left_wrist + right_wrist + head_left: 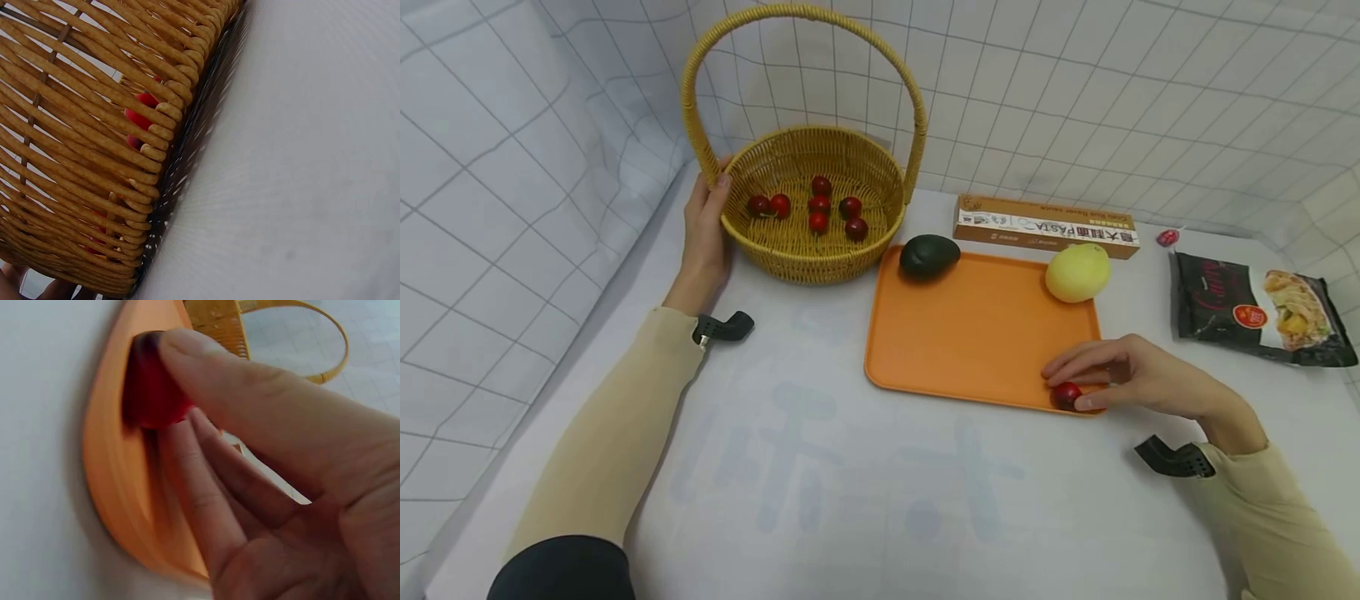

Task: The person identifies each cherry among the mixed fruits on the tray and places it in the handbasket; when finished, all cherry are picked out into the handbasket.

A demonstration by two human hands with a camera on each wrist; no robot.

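My left hand (703, 233) grips the left side of a yellow wicker basket (808, 271), with the thumb at the rim beside the foot of the tall handle. Several dark red cherries (818, 205) lie inside. In the left wrist view the woven wall (69, 137) fills the left part, and bits of red show through its gaps. At the near right corner of an orange tray (977, 333), my right hand (1138, 375) pinches one cherry (1066, 396) between thumb and fingers. Close up in the right wrist view, that cherry (153, 384) overlaps the tray's raised edge (103, 469).
A dark green avocado (929, 257) lies at the tray's far left corner, a yellow lemon (1077, 272) at its far right. Behind stands a long pasta box (1045, 225). Further right are a small red item (1168, 237) and a black food packet (1262, 308).
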